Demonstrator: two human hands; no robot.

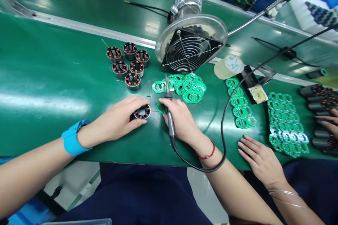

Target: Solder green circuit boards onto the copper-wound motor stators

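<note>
Thumb and fingers of my left hand [120, 117] are wrapped round a black ring-shaped motor core [142, 112] with copper windings, resting on the green tabletop. My right hand [182, 119] holds a soldering iron [170, 121], its tip pointing up and away. The same hand's fingertips are at a green ring-shaped circuit board [160, 108], partly hidden by them. A thin wire runs between the core and this board. Beyond my right hand lies a pile of green ring boards [194, 88]. Several more wound cores [132, 81] stand behind my left hand.
A fume extractor fan [186, 51] hangs over the back. To the right are a yellowish round container [228, 67], a black holder with a sponge [258, 94] and rows of green boards [286, 123]. The iron's cable loops over my right forearm. A co-worker's hand [261, 160] rests nearby.
</note>
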